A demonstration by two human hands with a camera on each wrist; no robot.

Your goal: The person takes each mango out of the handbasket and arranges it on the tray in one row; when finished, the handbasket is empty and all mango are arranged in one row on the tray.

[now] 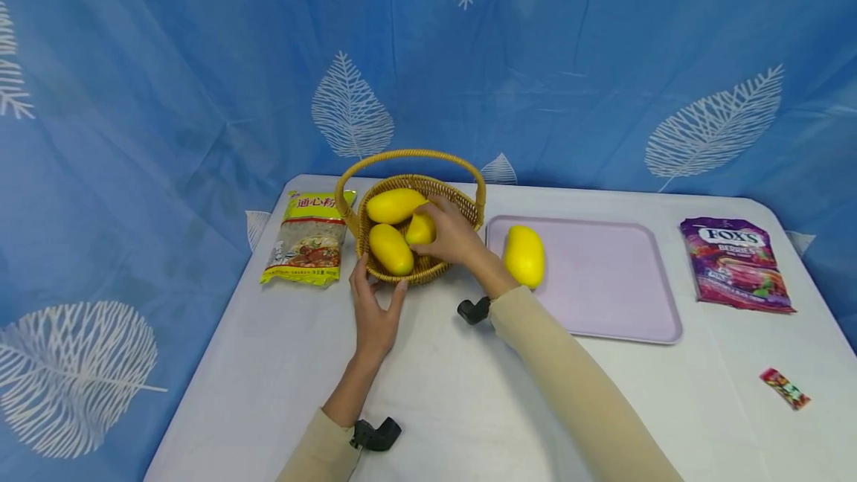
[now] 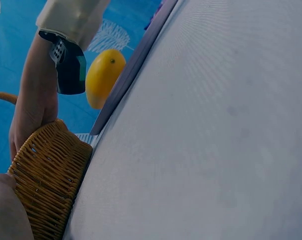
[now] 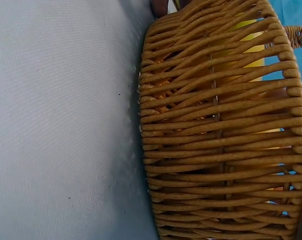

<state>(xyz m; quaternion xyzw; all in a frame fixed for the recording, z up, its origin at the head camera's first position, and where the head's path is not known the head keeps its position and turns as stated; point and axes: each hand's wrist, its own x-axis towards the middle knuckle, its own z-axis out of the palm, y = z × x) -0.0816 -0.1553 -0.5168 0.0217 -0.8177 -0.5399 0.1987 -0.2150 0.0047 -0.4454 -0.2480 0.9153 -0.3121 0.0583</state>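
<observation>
The brown wicker basket [image 3: 220,120] has a rounded, open-woven body and a single arched handle [image 1: 415,153]. It stands upright, its near side touching the left hand [image 1: 373,318]. One smooth yellow fruit [image 1: 421,229] is inside the basket, pinched by the right hand [image 1: 455,233], which partly covers it.

basket [image 1: 435,186]: mangoes [image 1: 391,249] inside | left: pasta packet [image 1: 307,239] | right: tray [image 1: 602,274], one mango [image 1: 524,256] on it | far right: candy bag [image 1: 737,265]

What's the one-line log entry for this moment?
Right hand: grips yellow fruit in basket | left hand: touches basket | tray: holds another yellow fruit
</observation>
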